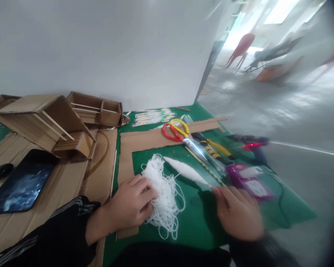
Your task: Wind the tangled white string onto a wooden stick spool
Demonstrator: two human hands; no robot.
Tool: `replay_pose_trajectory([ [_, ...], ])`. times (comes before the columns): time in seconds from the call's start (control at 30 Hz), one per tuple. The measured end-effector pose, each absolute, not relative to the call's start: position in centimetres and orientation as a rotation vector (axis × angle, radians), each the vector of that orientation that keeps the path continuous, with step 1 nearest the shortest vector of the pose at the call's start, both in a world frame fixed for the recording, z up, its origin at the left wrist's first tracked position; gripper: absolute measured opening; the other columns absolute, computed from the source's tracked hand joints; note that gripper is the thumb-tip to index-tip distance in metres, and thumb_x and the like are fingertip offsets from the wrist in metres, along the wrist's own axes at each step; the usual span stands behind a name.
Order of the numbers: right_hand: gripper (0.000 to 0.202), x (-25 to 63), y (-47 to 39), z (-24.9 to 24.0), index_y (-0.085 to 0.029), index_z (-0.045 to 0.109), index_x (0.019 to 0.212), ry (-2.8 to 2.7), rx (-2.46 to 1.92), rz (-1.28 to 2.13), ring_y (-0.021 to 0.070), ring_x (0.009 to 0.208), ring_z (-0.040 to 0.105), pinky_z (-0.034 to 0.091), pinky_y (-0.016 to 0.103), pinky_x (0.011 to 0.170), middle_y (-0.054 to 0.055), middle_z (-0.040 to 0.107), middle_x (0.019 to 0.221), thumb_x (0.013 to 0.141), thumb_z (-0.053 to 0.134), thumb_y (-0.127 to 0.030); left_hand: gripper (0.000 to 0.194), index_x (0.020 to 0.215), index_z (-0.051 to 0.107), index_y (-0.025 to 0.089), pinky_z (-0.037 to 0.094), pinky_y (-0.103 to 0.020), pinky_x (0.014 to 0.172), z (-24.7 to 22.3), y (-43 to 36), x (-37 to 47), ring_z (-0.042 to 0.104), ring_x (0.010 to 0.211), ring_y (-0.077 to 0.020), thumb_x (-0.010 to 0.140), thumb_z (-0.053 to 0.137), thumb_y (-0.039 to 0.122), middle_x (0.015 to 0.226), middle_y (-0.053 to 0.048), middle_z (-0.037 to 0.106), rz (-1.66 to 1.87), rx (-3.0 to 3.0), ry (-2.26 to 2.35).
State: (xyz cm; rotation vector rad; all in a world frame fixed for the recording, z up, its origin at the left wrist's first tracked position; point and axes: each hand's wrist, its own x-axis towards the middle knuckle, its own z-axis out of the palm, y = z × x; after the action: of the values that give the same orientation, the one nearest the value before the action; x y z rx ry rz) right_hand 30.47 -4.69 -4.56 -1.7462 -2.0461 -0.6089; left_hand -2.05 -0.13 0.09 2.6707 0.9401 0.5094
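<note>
A loose, tangled heap of white string [163, 204] lies on the green surface in front of me. My left hand [135, 202] rests at its left side, fingers curled into the strands. Thumb and fingertips of my right hand [239, 211] pinch the near end of a spindle-shaped bundle of wound white string [185, 170]. The bundle is thick in the middle, tapers at both ends and points away to the left. A single strand runs between the bundle and the heap. Beyond it lie scissors [195, 145] with one red and one yellow handle.
Pliers [219, 148], a purple object [249, 180] and a blurred tool with a red light [253, 144] lie at the right. An L-shaped cardboard strip [147, 141] crosses the back. Cardboard boxes [41, 111] and a tablet-like dark screen [23, 183] are left. A white wall [100, 48] stands behind.
</note>
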Motion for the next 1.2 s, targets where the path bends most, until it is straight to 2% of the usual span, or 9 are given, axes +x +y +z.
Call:
replay_pose_trajectory([
  [0.27, 0.026, 31.2, -6.0, -4.5, -0.021, 0.064, 0.077, -1.988, -1.865, -0.687, 0.0241, 0.069, 0.055, 0.032, 0.035, 0.062, 0.005, 0.063, 0.067, 0.092, 0.05, -0.037, 0.009, 0.082, 0.055, 0.019, 0.037, -0.041, 0.098, 0.0, -0.3, -2.5, 0.051, 0.108, -0.0252, 0.077, 0.062, 0.02, 0.114, -0.004, 0.063, 0.7, 2.825, 0.825],
  [0.4, 0.031, 29.1, -6.2, -2.1, -0.019, 0.065, 0.102, -1.962, -1.888, -0.58, 0.0311, 0.086, 0.058, 0.038, 0.042, 0.071, 0.011, 0.067, 0.098, 0.091, 0.048, -0.043, 0.009, 0.089, 0.057, 0.018, 0.037, -0.039, 0.1, -0.1, -0.2, -2.4, 0.052, 0.108, -0.0234, 0.08, 0.059, 0.015, 0.115, -0.004, 0.064, 0.704, 2.851, 0.774],
  [0.47, 0.032, 27.0, -6.0, -0.3, -0.018, 0.061, 0.111, -1.946, -1.781, -0.425, 0.0317, 0.093, 0.057, 0.041, 0.044, 0.078, 0.013, 0.064, 0.106, 0.092, 0.047, -0.039, 0.012, 0.093, 0.058, 0.018, 0.039, -0.039, 0.097, -0.1, -0.1, -2.4, 0.053, 0.105, -0.0223, 0.083, 0.056, 0.012, 0.113, -0.004, 0.064, 0.716, 2.855, 0.774],
  [0.57, 0.016, 23.4, -5.1, 1.6, -0.023, 0.06, 0.105, -2.095, -1.444, 0.023, 0.0235, 0.097, 0.059, 0.046, 0.036, 0.083, 0.008, 0.063, 0.105, 0.092, 0.051, -0.025, 0.016, 0.096, 0.059, 0.019, 0.042, -0.037, 0.091, -0.3, 0.0, -2.3, 0.054, 0.102, -0.0214, 0.085, 0.054, 0.01, 0.11, -0.005, 0.065, 0.723, 2.849, 0.784],
  [0.67, 0.017, 20.5, -3.9, 1.9, -0.022, 0.058, 0.104, -2.166, -1.327, 0.261, 0.0207, 0.101, 0.06, 0.048, 0.034, 0.087, 0.007, 0.062, 0.112, 0.09, 0.051, -0.017, 0.017, 0.095, 0.06, 0.021, 0.045, -0.034, 0.085, -0.7, 0.0, -2.4, 0.055, 0.097, -0.0205, 0.085, 0.054, 0.009, 0.106, -0.003, 0.065, 0.771, 2.853, 0.801],
  [0.9, 0.01, 18.8, -2.1, 0.8, -0.02, 0.056, 0.09, -2.078, -1.341, 0.449, 0.0198, 0.08, 0.063, 0.051, 0.033, 0.071, 0.004, 0.064, 0.083, 0.085, 0.051, -0.012, 0.002, 0.083, 0.058, 0.021, 0.044, -0.023, 0.065, -1.3, -0.2, -2.2, 0.056, 0.073, -0.0128, 0.084, 0.058, 0.021, 0.078, 0.003, 0.06, 0.766, 2.53, 1.113],
  [1.0, 0.011, 18.7, -1.9, 0.8, -0.02, 0.057, 0.085, -2.046, -1.284, 0.513, 0.0185, 0.075, 0.062, 0.05, 0.031, 0.067, 0.003, 0.063, 0.079, 0.084, 0.052, -0.01, 0.008, 0.076, 0.057, 0.021, 0.039, -0.022, 0.057, -1.0, -0.2, -2.2, 0.05, 0.063, -0.0116, 0.083, 0.059, 0.021, 0.069, 0.004, 0.053, 0.797, 2.534, 1.116],
  [1.1, 0.009, 18.6, -1.8, 0.7, -0.019, 0.058, 0.084, -1.996, -1.243, 0.561, 0.0171, 0.07, 0.06, 0.049, 0.029, 0.062, 0.003, 0.061, 0.077, 0.084, 0.053, -0.011, 0.017, 0.091, 0.063, 0.025, 0.036, -0.026, 0.058, -0.6, 0.0, -2.4, 0.048, 0.064, -0.0156, 0.083, 0.052, 0.014, 0.068, 0.001, 0.052, 0.829, 2.757, 0.837],
  [1.2, 0.009, 18.7, -1.8, 0.8, -0.019, 0.057, 0.084, -1.946, -1.233, 0.607, 0.0161, 0.067, 0.057, 0.047, 0.028, 0.06, 0.002, 0.059, 0.075, 0.085, 0.052, -0.013, 0.027, 0.105, 0.059, 0.02, 0.042, -0.032, 0.067, -0.2, 0.0, -2.7, 0.052, 0.074, -0.0202, 0.079, 0.05, 0.019, 0.079, -0.005, 0.058, 0.796, 2.63, 0.757],
])
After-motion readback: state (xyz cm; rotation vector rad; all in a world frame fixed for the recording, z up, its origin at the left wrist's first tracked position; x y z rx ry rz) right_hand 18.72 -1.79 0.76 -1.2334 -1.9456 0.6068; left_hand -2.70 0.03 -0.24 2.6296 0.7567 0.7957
